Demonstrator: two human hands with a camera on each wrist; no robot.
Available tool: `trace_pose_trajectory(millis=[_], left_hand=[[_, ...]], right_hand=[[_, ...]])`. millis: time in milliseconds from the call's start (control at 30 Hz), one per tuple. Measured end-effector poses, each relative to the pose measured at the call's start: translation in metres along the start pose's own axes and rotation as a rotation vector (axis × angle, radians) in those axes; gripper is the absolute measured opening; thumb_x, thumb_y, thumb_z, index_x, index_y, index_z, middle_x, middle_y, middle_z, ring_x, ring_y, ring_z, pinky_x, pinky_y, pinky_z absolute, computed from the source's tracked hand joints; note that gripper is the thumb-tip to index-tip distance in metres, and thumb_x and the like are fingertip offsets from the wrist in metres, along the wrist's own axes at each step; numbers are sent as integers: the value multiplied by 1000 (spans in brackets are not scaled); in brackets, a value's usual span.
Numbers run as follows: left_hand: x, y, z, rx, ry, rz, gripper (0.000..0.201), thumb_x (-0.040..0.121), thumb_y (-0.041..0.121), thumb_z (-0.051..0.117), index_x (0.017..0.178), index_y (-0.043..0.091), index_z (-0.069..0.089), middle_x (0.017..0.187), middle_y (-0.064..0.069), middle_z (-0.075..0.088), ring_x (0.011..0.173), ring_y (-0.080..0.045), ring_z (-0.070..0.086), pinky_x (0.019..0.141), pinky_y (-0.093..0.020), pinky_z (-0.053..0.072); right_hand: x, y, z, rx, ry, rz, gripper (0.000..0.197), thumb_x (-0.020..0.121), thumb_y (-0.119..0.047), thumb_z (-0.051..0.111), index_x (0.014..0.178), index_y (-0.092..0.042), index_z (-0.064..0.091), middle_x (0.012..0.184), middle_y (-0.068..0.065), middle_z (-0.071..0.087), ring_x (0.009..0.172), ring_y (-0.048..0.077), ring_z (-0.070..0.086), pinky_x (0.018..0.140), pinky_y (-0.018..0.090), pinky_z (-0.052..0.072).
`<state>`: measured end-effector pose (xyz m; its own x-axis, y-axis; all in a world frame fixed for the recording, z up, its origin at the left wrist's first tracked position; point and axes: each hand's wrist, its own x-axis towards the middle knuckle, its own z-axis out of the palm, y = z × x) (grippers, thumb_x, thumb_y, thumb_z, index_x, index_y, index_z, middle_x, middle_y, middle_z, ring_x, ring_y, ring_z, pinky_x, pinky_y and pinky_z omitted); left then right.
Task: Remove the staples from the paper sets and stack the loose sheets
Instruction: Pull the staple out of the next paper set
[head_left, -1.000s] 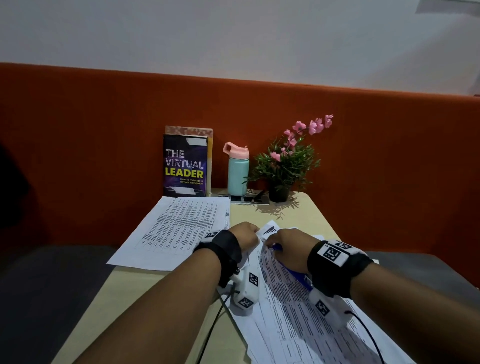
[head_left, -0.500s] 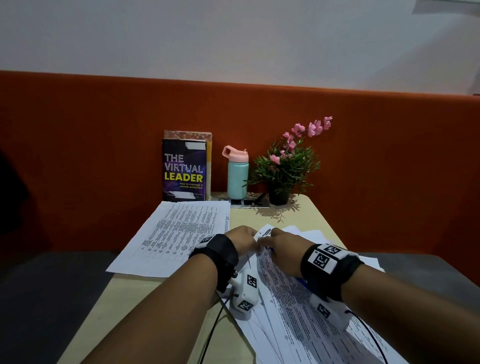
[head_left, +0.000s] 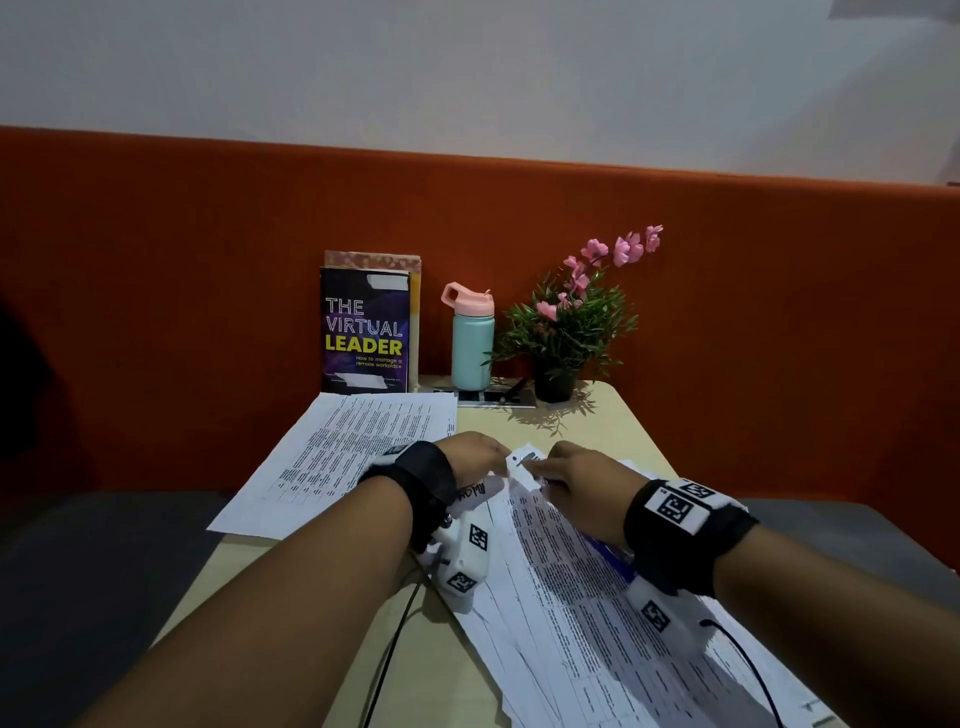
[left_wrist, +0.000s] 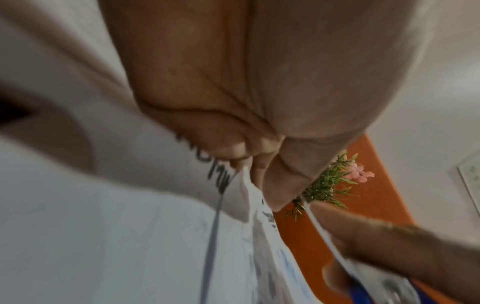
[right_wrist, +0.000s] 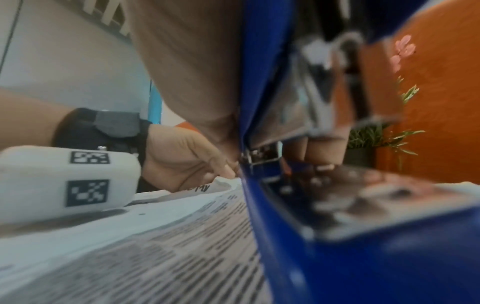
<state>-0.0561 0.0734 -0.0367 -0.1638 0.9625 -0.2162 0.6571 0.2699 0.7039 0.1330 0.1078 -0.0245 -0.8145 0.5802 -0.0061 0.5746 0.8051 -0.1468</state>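
A paper set (head_left: 597, 587) is seen lying on the table (head_left: 613, 426), reaching from near the table's middle to its near right corner. The far corner of the set is lifted off the table and is pinched by the left hand (head_left: 470, 457), thumb and curled fingers (left_wrist: 233, 148) closed on the folded paper. The right hand (head_left: 582, 488) is placed just right of that corner, its fingers wrapped round a blue stapler (right_wrist: 350, 236) whose metal end is held against the corner; a staple cannot be made out. A stack (head_left: 343, 457) of sheets is laid flat on the table's left side, overhanging its left edge. At the table's far edge a book (head_left: 366, 332), a bottle (head_left: 470, 343) and a plant (head_left: 566, 327) are stood upright in a row.
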Motion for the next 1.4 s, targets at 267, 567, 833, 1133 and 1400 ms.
trace_pose_trajectory(millis=[267,567,833,1133,1400], left_hand=[[0,-14,7,63,18,7,22,89,19,68,111,16,73,91,-1,68,80,-18,60,74,-26,49],[3,-22,14,35,45,-4,22,91,20,64,112,13,67,112,-8,71,96,-23,63,92,-36,51],[-1,-19,10,64,7,1,15,84,13,63,98,14,68,93,-7,67,90,-25,61,76,-31,47],[2,-17,9,33,29,-21,8,84,12,67,83,20,66,79,2,63,84,-19,56,75,-26,43],[4,-13,8,34,24,-53,13,85,8,62,78,19,63,87,-2,61,87,-20,53,73,-24,41]], right_hand=[[-13,-11,1,-109,-235,-30,49,103,-18,35,151,-28,37,130,7,46,121,27,47,92,30,36],[-9,-17,2,-151,-300,-40,48,104,-19,35,151,-28,36,130,8,44,119,29,48,88,32,36],[-3,-29,9,-144,-244,-8,55,99,-14,39,146,-42,32,123,3,45,99,31,57,83,43,51],[3,-41,12,-348,-258,-19,70,92,-2,47,151,-31,25,126,8,38,74,31,49,59,40,50],[-1,-43,12,-462,-176,-68,63,94,-2,46,151,-18,27,132,11,37,101,37,53,65,39,43]])
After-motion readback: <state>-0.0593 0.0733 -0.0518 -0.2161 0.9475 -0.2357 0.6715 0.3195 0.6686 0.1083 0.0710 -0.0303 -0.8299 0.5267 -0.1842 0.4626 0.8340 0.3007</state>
